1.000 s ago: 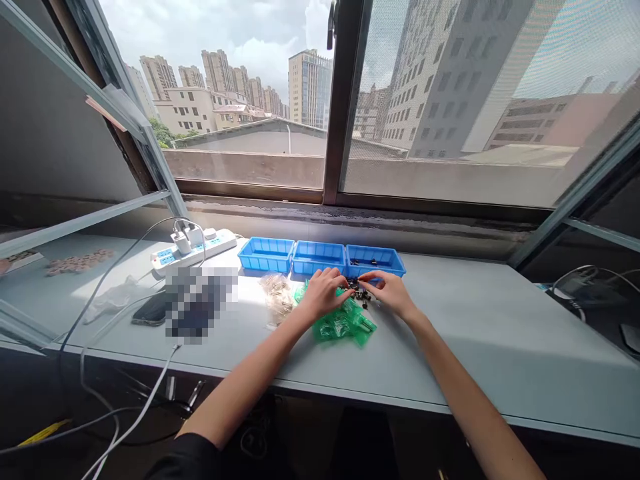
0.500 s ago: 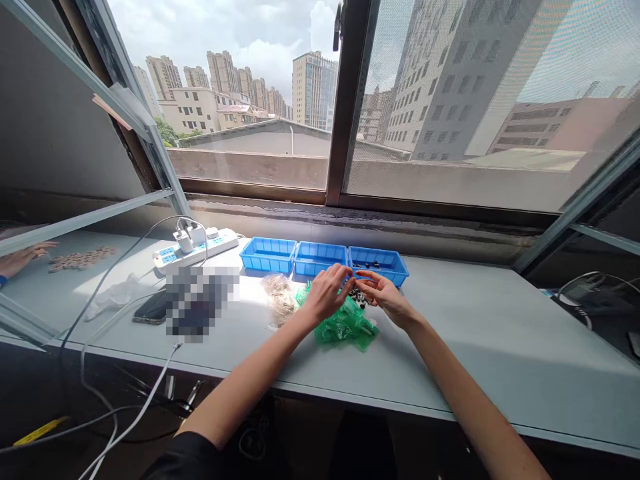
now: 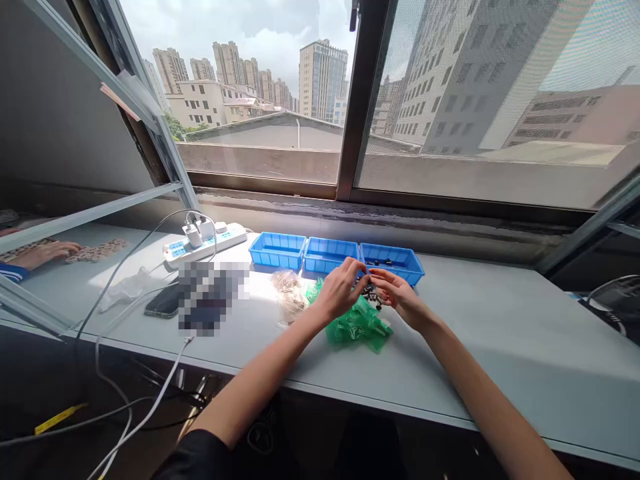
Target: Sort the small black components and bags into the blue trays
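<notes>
My left hand (image 3: 342, 287) and my right hand (image 3: 399, 294) meet fingertip to fingertip above the table, in front of the blue trays. Both are closed in a pinch; whatever sits between the fingertips is too small to name. Beneath them lies a crumpled green plastic bag (image 3: 361, 328), with small dark and pale parts (image 3: 373, 297) spilling at its far side, partly hidden by my fingers. Left of the bag rests a clear bag of beige pieces (image 3: 290, 293). Behind my right hand, the right blue tray (image 3: 411, 268) has a few small black parts inside.
Two more blue trays (image 3: 278, 252) stand in the row. To the left are a white power strip (image 3: 205, 245), cables, a phone (image 3: 163, 301) and a pixelated patch. Another person's hand (image 3: 53, 253) is at far left by small tan pieces (image 3: 103, 251). A metal frame (image 3: 173, 157) rises there.
The view has shifted, so the scene sits slightly further right. My hands stay together above the green bag. At the far left, the other person's hand has reached closer to the tan pieces.
</notes>
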{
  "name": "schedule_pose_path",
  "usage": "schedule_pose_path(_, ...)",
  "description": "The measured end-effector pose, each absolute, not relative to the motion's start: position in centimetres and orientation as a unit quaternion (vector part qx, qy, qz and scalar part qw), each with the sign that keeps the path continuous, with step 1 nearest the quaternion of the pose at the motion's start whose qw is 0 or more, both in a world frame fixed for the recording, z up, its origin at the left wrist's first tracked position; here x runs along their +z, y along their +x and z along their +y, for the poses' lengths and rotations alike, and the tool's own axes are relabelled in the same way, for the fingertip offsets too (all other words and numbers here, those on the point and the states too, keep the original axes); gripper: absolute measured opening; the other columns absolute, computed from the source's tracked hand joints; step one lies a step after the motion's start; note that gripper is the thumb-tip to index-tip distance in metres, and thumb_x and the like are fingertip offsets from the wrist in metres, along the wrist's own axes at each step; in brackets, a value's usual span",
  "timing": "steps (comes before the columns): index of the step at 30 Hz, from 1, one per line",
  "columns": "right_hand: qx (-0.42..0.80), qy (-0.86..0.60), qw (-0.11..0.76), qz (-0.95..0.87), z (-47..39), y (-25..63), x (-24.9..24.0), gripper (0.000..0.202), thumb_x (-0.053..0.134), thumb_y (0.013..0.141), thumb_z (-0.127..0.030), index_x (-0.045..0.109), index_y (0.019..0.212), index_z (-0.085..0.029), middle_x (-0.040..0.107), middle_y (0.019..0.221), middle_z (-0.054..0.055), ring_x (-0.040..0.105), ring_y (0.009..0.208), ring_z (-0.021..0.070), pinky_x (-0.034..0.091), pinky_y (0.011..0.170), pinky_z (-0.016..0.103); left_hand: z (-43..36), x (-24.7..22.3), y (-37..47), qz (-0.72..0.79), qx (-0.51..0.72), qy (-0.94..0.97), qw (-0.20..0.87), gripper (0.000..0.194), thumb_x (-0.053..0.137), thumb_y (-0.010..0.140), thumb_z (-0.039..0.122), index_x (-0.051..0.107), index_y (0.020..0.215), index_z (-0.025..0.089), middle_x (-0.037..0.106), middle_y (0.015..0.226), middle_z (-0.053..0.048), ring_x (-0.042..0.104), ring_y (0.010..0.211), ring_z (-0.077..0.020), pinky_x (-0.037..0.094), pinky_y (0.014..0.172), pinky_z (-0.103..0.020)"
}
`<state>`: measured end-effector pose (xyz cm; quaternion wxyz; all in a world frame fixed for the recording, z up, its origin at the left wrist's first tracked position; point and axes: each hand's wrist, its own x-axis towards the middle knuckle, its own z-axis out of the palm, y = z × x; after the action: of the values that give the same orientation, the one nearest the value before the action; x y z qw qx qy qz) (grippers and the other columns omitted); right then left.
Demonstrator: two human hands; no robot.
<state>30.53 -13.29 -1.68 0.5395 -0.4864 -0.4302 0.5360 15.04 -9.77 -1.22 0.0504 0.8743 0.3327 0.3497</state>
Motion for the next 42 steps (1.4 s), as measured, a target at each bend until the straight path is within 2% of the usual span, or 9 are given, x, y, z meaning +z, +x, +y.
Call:
schedule_pose_path(5,0.498,-0.504,0.538,-0.457,-13.0,30.7,-2.2,0.05,0.074,0.055,-0.052,0.067,0.091,-0.018,0.042,0.052,-0.007,0.034,0.045,0.006,0.025,0.04,0.02,-10.1,-1.4,15.2,0.335,0.359,0.87,0.026,0.017,0.041,0.094,0.034,0.048,0.098,0.02,0.056,0.096,-0.002,0.058,0.078,-0.0148,0.044,0.069,-0.025)
schedule_pose_path(12,0.404,-0.551,0.6,-0.416,-12.1,32.2,-2.4,0.051,0.072,0.051,-0.061,0.066,0.081,-0.02,0.062,0.077,0.002,0.036,0.044,0.0048,0.027,0.036,0.02,-9.6,-1.4,14.9,0.353,0.355,0.866,-0.014,0.011,0.057,0.087,0.029,0.061,0.084,0.019,0.056,0.102,-0.004,0.057,0.082,-0.0155,0.044,0.07,-0.027)
schedule_pose_path(16,0.263,-0.603,0.62,-0.427,-11.8,33.3,-2.9,0.053,0.067,0.056,-0.064,0.066,0.081,-0.017,0.066,0.075,0.006,0.049,0.048,0.0107,0.038,0.039,0.024,-9.6,-1.7,15.1,0.333,0.338,0.88,-0.02,0.014,0.055,0.088,0.024,0.066,0.08,0.021,0.057,0.099,-0.004,0.056,0.08,-0.0146,0.043,0.068,-0.027)
schedule_pose_path(20,0.176,-0.641,0.608,-0.435,-11.9,33.9,-2.9,0.051,0.066,0.058,-0.062,0.067,0.082,-0.017,0.068,0.076,0.009,0.061,0.059,0.0192,0.045,0.044,0.028,-9.9,-1.9,15.4,0.317,0.329,0.889,-0.033,0.023,0.05,0.091,0.029,0.068,0.08,0.02,0.059,0.098,-0.004,0.055,0.077,-0.0143,0.042,0.066,-0.028)
schedule_pose_path(26,0.14,-0.658,0.585,-0.453,-12.2,33.8,-2.6,0.048,0.062,0.064,-0.059,0.068,0.084,-0.016,0.07,0.084,0.011,0.06,0.052,0.0176,0.047,0.048,0.03,-9.8,-2.1,15.1,0.313,0.315,0.895,-0.038,0.017,0.06,0.084,0.031,0.067,0.076,0.019,0.057,0.099,-0.005,0.055,0.077,-0.0144,0.043,0.068,-0.028)
schedule_pose_path(30,0.152,-0.66,0.592,-0.437,-12.1,33.8,-2.7,0.044,0.062,0.065,-0.056,0.068,0.083,-0.016,0.07,0.081,0.011,0.06,0.05,0.0173,0.045,0.042,0.028,-9.5,-2.3,15.0,0.322,0.317,0.891,-0.036,0.009,0.065,0.081,0.028,0.067,0.078,0.02,0.055,0.101,-0.004,0.055,0.077,-0.014,0.043,0.068,-0.028)
schedule_pose_path(34,0.145,-0.664,0.601,-0.421,-12.0,34.1,-2.8,0.043,0.061,0.065,-0.054,0.068,0.084,-0.016,0.07,0.077,0.01,0.06,0.049,0.0171,0.043,0.038,0.027,-9.5,-2.1,15.1,0.33,0.325,0.885,-0.039,0.022,0.055,0.088,0.031,0.066,0.073,0.019,0.057,0.098,-0.004,0.054,0.075,-0.0136,0.042,0.066,-0.027)
schedule_pose_path(37,0.165,-0.654,0.598,-0.433,-11.9,34.2,-2.5,0.048,0.06,0.066,-0.055,0.069,0.091,-0.016,0.07,0.088,0.011,0.061,0.05,0.017,0.044,0.039,0.027,-9.7,-1.7,15.1,0.337,0.342,0.876,-0.039,0.037,0.041,0.094,0.034,0.065,0.071,0.018,0.058,0.094,-0.004,0.054,0.075,-0.0136,0.042,0.067,-0.028)
schedule_pose_path(42,0.23,-0.603,0.538,-0.542,-12.0,34.1,-1.9,0.044,0.057,0.069,-0.055,0.071,0.09,-0.018,0.071,0.088,0.008,0.06,0.049,0.0146,0.045,0.044,0.027,-9.7,-1.4,14.9,0.357,0.351,0.865,-0.03,0.034,0.041,0.093,0.033,0.063,0.073,0.018,0.058,0.091,-0.004,0.055,0.074,-0.0138,0.042,0.067,-0.027)
